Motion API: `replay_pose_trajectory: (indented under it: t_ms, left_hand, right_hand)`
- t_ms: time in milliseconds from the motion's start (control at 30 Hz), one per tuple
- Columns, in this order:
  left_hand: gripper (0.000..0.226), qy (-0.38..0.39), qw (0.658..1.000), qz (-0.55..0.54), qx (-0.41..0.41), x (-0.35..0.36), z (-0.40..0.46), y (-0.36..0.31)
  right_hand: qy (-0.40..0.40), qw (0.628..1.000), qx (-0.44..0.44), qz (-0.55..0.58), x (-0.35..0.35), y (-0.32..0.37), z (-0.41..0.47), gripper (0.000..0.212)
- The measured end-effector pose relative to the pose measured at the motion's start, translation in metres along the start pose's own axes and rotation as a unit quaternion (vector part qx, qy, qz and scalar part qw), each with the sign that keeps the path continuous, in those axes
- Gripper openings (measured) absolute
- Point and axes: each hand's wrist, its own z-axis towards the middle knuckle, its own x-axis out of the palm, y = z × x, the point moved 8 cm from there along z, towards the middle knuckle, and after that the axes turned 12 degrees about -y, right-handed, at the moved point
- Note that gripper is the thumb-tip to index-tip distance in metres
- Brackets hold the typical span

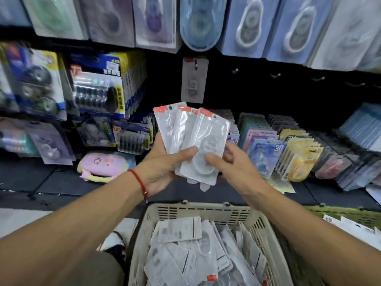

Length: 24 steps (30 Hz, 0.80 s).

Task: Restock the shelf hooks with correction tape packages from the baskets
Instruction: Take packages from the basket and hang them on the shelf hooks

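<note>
From the head camera, the risk sits in the fan of correction tape packages [191,141] at the centre of the view. The clear sleeves look slick and overlap loosely, so if the thumb eases while one is pulled out, I'd expect the others to slide free and drop back into the beige basket [198,211] at 6 o'clock. The hang holes at the red tops are small too; a tilted pack could miss its hook and fall onto the shelf below.

The left hand [162,162] grasps the fan from underneath, its thumb pressed across the front of the packs and its fingers curled behind. The right hand [233,164], at 3 o'clock of the fan, pinches the frontmost pack between thumb and fingers, curled rather than spread.

One matching package [194,79] already hangs at 12 o'clock on its hook. Bare hooks [275,75] run off toward 2 o'clock. More packs lie heaped in the basket, and a green basket [338,213] shows at 4 o'clock.
</note>
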Motion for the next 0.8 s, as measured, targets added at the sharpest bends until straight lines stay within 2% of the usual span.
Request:
replay_pose_trajectory:
  t_ms: [100, 200, 300, 400, 500, 600, 800]
  left_hand:
    - [0.077, 0.014, 1.000, 0.003, 0.025, 0.001, 0.020, -0.027]
    - [0.080, -0.023, 0.998, -0.007, 0.054, -0.008, 0.034, -0.044]
    - [0.084, -0.085, 0.990, -0.009, 0.116, -0.023, 0.042, -0.065]
    - [0.084, -0.168, 0.957, 0.064, 0.227, -0.046, 0.037, -0.092]
    - [0.085, -0.222, 0.926, 0.105, 0.288, -0.064, 0.027, -0.105]
    - [0.079, -0.237, 0.910, 0.127, 0.315, -0.071, 0.022, -0.111]
    - [0.076, -0.244, 0.903, 0.142, 0.324, -0.065, 0.020, -0.112]
  right_hand:
    - [-0.001, 0.998, -0.047, 0.031, 0.006, 0.026, 0.019, 0.034]
    - [0.001, 0.996, -0.082, 0.021, 0.016, 0.049, 0.041, 0.037]
    - [-0.037, 0.991, -0.125, 0.016, 0.024, 0.069, 0.062, 0.037]
    - [-0.074, 0.985, -0.155, 0.014, 0.027, 0.083, 0.077, 0.039]
    - [-0.077, 0.982, -0.172, -0.013, 0.034, 0.089, 0.087, 0.041]
    - [-0.093, 0.981, -0.167, 0.006, 0.035, 0.087, 0.093, 0.042]
    - [-0.117, 0.978, -0.170, 0.014, 0.035, 0.085, 0.094, 0.035]
